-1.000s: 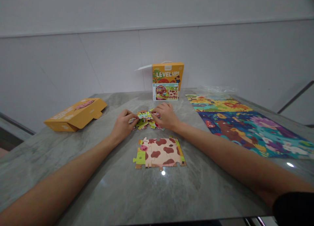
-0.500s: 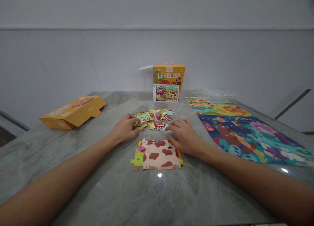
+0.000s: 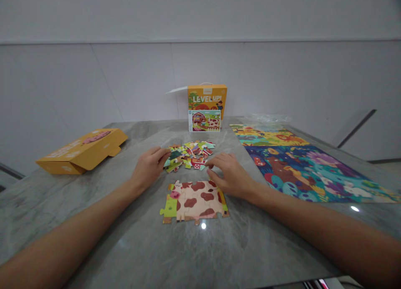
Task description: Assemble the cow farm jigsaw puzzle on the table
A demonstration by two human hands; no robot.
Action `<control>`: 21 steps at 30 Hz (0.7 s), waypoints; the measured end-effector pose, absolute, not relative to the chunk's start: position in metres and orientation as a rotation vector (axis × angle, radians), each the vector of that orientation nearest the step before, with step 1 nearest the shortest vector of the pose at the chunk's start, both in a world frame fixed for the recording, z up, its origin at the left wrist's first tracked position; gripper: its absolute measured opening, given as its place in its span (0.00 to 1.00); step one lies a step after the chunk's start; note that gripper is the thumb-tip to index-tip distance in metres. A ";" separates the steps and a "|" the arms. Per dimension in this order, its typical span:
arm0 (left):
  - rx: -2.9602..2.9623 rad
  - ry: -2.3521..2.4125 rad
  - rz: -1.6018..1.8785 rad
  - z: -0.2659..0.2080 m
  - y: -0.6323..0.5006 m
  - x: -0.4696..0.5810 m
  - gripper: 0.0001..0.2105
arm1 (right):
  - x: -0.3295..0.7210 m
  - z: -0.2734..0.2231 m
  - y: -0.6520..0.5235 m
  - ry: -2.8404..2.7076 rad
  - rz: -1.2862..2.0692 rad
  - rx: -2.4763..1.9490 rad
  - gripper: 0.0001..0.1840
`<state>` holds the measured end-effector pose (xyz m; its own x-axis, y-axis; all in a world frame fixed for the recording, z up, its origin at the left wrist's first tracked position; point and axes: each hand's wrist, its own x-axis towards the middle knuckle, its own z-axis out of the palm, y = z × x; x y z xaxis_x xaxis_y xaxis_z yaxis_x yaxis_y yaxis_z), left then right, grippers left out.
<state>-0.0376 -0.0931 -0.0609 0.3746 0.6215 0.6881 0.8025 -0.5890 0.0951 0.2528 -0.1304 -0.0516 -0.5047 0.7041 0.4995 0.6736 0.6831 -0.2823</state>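
- Loose jigsaw pieces [image 3: 198, 166], one heap: on the grey marbled table [image 3: 188, 259], between the hands, beyond the joined section. Handling: probably light, stiff card; thin enough to lie close to the surface, tabs likely the weak points. Best hold: by opposite edges, clear of the tabs.
- Joined cow section [image 3: 200, 201]: flat on the table, nearer the person than the heap. Handling: likely to flex or part at the seams if lifted by one corner; better slid flat or supported beneath.
- Appearance, section: pale pink cow, brown patches, pink muzzle, green strip at left, uneven knobbed outline.
- Appearance, heap: green, red, white, teal; one piece shows a red barn door; many overlap.
- Left hand [image 3: 148, 168]: at the heap's left edge, fingers narrow; whether a piece is gripped, cannot tell.
- Right hand [image 3: 230, 176]: beside the heap, fingers curled, thumb apart, nothing visibly held.
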 end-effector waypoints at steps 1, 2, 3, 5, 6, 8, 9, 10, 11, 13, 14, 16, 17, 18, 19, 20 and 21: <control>-2.422 -1.177 -1.059 -0.060 -0.097 -0.034 0.12 | 0.253 -0.051 -0.131 -2.292 0.107 -1.036 0.07; -2.473 -1.077 -1.094 -0.059 -0.100 -0.030 0.11 | 0.253 -0.051 -0.132 -2.286 0.159 -1.011 0.09; -2.541 -0.961 -1.122 -0.058 -0.104 -0.026 0.11 | 0.252 -0.052 -0.132 -2.281 0.226 -0.979 0.13; -2.719 -0.712 -1.130 -0.057 -0.113 -0.018 0.11 | 0.251 -0.053 -0.134 -2.290 0.397 -0.898 0.22; -2.812 -0.613 -1.107 -0.056 -0.118 -0.014 0.11 | 0.251 -0.053 -0.135 -2.307 0.492 -0.852 0.26; -2.973 -0.506 -1.037 -0.053 -0.126 -0.008 0.13 | 0.248 -0.054 -0.138 -2.357 0.664 -0.774 0.30; -3.037 -0.494 -1.008 -0.051 -0.130 -0.006 0.14 | 0.246 -0.055 -0.139 -2.370 0.721 -0.756 0.29; -3.092 -0.493 -0.981 -0.049 -0.133 -0.004 0.15 | 0.244 -0.056 -0.140 -2.371 0.758 -0.756 0.27; -3.143 -0.496 -0.960 -0.047 -0.136 -0.004 0.16 | 0.242 -0.056 -0.140 -2.352 0.773 -0.780 0.25; -3.222 -0.513 -0.932 -0.044 -0.139 -0.004 0.18 | 0.240 -0.057 -0.140 -2.293 0.756 -0.870 0.19; -3.254 -0.543 -0.914 -0.043 -0.140 -0.005 0.18 | 0.239 -0.057 -0.140 -2.268 0.743 -0.917 0.15; -3.296 -0.650 -0.883 -0.043 -0.140 -0.007 0.19 | 0.239 -0.057 -0.138 -2.240 0.732 -0.986 0.06; -3.306 -0.714 -0.874 -0.044 -0.140 -0.008 0.20 | 0.240 -0.057 -0.137 -2.231 0.739 -1.008 0.04; -3.313 -0.780 -0.868 -0.045 -0.139 -0.009 0.21 | 0.240 -0.056 -0.136 -2.226 0.755 -1.023 0.06; -3.315 -0.839 -0.870 -0.048 -0.137 -0.010 0.23 | 0.241 -0.056 -0.135 -2.221 0.769 -1.036 0.08; -3.311 -0.878 -0.883 -0.050 -0.136 -0.010 0.23 | 0.241 -0.057 -0.135 -2.217 0.774 -1.047 0.10; -3.303 -0.896 -0.899 -0.052 -0.134 -0.010 0.22 | 0.242 -0.057 -0.135 -2.217 0.775 -1.052 0.11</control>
<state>-0.0101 -0.1343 -0.0522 0.7525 0.5527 0.3582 0.3562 -0.7990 0.4845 0.2416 -0.1347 -0.0570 -0.5349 0.8111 0.2364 0.4871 0.5247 -0.6982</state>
